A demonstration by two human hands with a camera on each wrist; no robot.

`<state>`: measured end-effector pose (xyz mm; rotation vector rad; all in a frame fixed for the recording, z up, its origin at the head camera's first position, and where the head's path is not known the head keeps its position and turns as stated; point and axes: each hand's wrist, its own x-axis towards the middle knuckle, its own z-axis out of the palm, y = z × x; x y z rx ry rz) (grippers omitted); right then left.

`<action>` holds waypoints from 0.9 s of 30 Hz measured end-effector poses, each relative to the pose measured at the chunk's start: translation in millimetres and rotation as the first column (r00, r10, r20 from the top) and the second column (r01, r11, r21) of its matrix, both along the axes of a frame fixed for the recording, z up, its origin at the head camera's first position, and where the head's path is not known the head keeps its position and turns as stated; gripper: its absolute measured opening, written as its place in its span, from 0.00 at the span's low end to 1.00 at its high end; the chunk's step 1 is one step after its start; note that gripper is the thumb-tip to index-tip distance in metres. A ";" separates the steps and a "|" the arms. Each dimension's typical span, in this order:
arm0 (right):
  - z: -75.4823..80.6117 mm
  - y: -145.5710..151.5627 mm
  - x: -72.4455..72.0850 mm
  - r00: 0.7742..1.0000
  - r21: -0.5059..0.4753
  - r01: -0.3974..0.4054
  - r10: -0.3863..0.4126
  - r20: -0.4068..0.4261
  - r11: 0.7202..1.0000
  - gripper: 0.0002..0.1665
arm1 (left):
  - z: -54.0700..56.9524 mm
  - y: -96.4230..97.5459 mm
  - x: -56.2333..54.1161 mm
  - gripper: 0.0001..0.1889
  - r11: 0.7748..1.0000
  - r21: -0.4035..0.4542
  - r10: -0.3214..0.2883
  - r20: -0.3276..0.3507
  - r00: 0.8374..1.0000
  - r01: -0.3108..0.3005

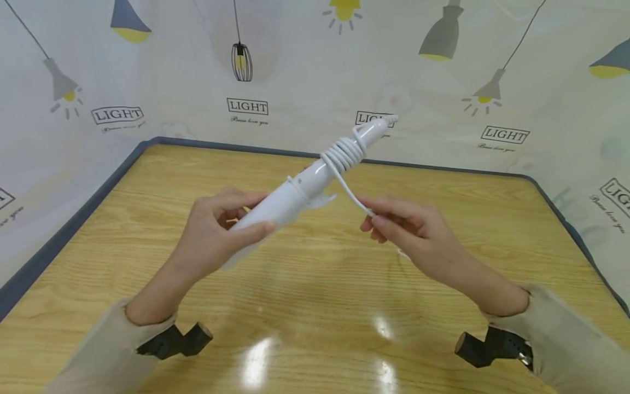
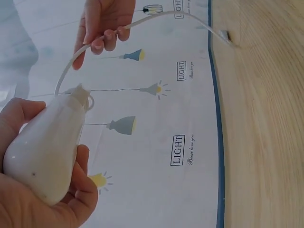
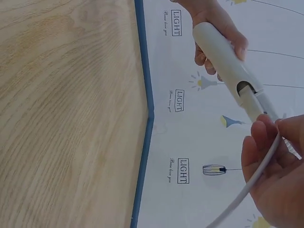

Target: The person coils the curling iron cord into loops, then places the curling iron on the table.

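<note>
A white, tube-shaped appliance that looks like a curling iron (image 1: 280, 205) is held above the table, tilted up to the right. My left hand (image 1: 221, 224) grips its thick lower end, thumb on the near side. A small lever sticks out from its side. Several coils of white cord (image 1: 344, 155) are wound round the narrower upper part. From these coils a length of cord runs down to my right hand (image 1: 408, 227), which pinches it between thumb and fingers. In the left wrist view the cord's far end, with what looks like a plug (image 2: 225, 35), hangs beyond the right hand.
Below both hands lies a wood-grain table (image 1: 315, 306) with a dark blue edge strip (image 1: 236, 149). Behind it rises a pale backdrop (image 1: 305, 65) printed with lamps. Each wrist wears a black strap-on camera mount (image 1: 169, 342).
</note>
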<state>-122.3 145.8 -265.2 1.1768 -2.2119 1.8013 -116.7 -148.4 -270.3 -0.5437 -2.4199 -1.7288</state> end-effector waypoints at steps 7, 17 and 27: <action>-8.3 10.8 -9.8 0.990 -0.084 -0.107 0.114 0.086 0.991 0.15 | 1.9 0.6 2.0 0.19 0.975 0.161 -0.164 0.066 0.984 0.152; -10.9 27.1 -28.0 0.987 -0.082 -0.079 0.090 0.131 0.993 0.11 | -6.1 3.8 -0.7 0.14 0.864 0.268 -0.451 0.033 0.892 0.427; -13.2 21.6 -36.1 0.971 -0.160 -0.077 0.111 0.213 0.984 0.16 | -8.7 12.2 -1.0 0.15 0.771 0.347 -0.581 0.041 0.813 0.534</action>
